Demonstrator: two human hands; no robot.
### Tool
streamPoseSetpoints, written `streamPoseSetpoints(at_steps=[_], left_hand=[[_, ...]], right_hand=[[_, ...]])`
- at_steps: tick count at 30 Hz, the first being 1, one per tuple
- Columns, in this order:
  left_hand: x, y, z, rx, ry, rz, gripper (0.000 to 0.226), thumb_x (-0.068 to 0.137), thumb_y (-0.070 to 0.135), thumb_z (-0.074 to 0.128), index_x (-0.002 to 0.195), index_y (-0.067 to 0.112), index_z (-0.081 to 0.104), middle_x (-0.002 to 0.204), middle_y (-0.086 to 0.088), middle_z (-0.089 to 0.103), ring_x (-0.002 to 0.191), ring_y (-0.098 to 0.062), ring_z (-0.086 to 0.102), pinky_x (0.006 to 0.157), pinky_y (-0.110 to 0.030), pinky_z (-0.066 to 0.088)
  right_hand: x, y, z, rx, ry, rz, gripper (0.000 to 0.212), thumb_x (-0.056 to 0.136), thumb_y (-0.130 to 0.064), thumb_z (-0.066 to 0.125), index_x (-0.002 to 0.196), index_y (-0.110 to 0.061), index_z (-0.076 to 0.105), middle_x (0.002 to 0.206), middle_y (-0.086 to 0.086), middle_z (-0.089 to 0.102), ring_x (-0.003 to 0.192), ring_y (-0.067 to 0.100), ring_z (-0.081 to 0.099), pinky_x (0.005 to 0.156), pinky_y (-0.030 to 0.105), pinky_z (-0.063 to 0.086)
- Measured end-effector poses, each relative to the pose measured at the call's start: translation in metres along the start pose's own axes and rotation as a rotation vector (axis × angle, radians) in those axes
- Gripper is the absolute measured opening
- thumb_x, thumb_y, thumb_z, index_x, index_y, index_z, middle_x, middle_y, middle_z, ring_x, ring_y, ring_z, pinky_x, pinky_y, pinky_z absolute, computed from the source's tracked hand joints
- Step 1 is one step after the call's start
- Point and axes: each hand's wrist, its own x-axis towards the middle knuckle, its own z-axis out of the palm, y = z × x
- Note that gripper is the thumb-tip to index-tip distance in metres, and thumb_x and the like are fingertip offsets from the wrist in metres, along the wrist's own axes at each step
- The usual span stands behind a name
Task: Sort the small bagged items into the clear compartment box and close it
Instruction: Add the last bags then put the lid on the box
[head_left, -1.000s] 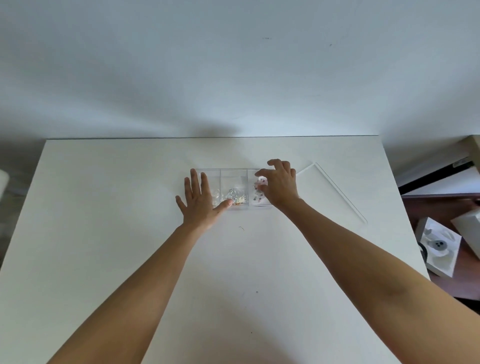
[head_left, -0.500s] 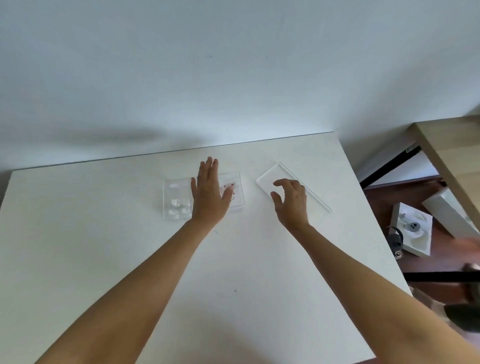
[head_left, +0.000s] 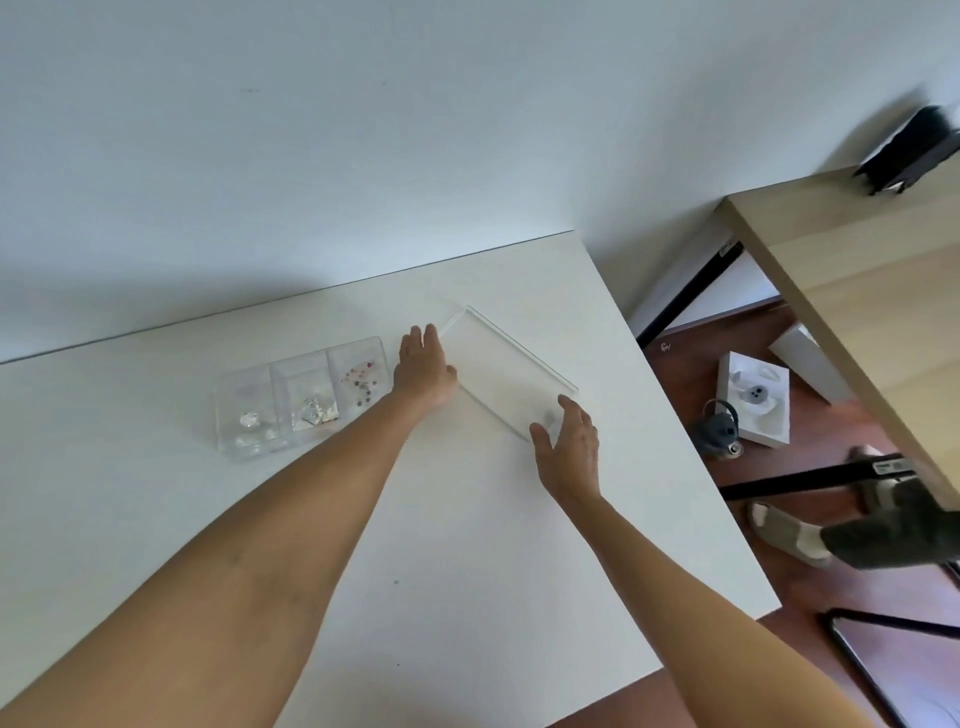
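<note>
The clear compartment box (head_left: 302, 397) sits toward the white table's (head_left: 467, 545) back edge, all three cells filled and uncovered. Its clear lid (head_left: 506, 371) lies flat near the back right corner. The left hand (head_left: 423, 371) and right hand (head_left: 569, 444), fingers spread, bracket its two ends without clamping it (contact is hard to judge). Best to pinch both short edges, lift level, then lower squarely over the box.
</note>
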Motion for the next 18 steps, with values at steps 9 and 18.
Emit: streamPoseSetpoints(at_steps=[9, 18], left_hand=[[-0.007, 0.002, 0.002, -0.035, 0.012, 0.018, 0.046, 0.087, -0.004, 0.043, 0.133, -0.002, 0.034, 0.138, -0.023, 0.030, 0.118, -0.039, 0.048, 0.099, -0.040, 0.045], [-0.030, -0.012, -0.052, -0.193, 0.312, 0.201, 0.056, 0.083, -0.015, 0.046, 0.136, 0.000, 0.044, 0.126, -0.020, 0.045, 0.106, -0.031, 0.057, 0.096, -0.032, 0.048]], right_hand=[[0.002, -0.003, -0.006, 0.046, -0.032, 0.106, 0.067, 0.091, -0.025, 0.059, 0.147, -0.010, 0.025, 0.151, 0.012, 0.036, 0.139, 0.031, 0.030, 0.115, 0.043, 0.026], [0.006, -0.032, -0.027, 0.065, 0.030, -0.046, 0.079, 0.076, -0.007, 0.071, 0.143, -0.017, 0.031, 0.139, 0.009, 0.046, 0.123, 0.027, 0.045, 0.105, 0.041, 0.040]])
